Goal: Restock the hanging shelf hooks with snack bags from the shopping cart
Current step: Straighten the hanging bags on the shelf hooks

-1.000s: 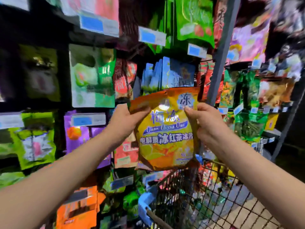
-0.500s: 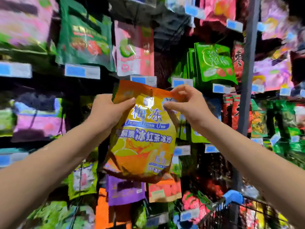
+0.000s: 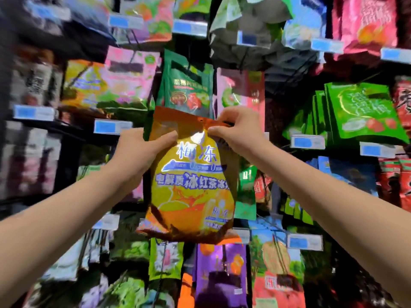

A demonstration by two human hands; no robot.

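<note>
**While no free hook shows: how we thread this well**

Since the orange bag (image 3: 191,185) is held high in front of the hanging packs (image 3: 364,112), we log the grip first. Left hand (image 3: 138,150) grasps the upper left edge, thumb across the front. Right hand (image 3: 240,130) pinches the top seam just beside the small punched hole (image 3: 201,119). The bag hangs upright, covering the bottom of a green bag (image 3: 186,90) behind it. Cart not in view. We cannot pick out a free hook; the shelving is blurred.

Our judgement: the step is threading that hole onto a hook. To do it well we hold the seam flat and taut between both hands, leave the hole uncovered, square it to the hook tip and push straight back. Risk: foil crumpling at the pinch may close or tear the hole.
</note>
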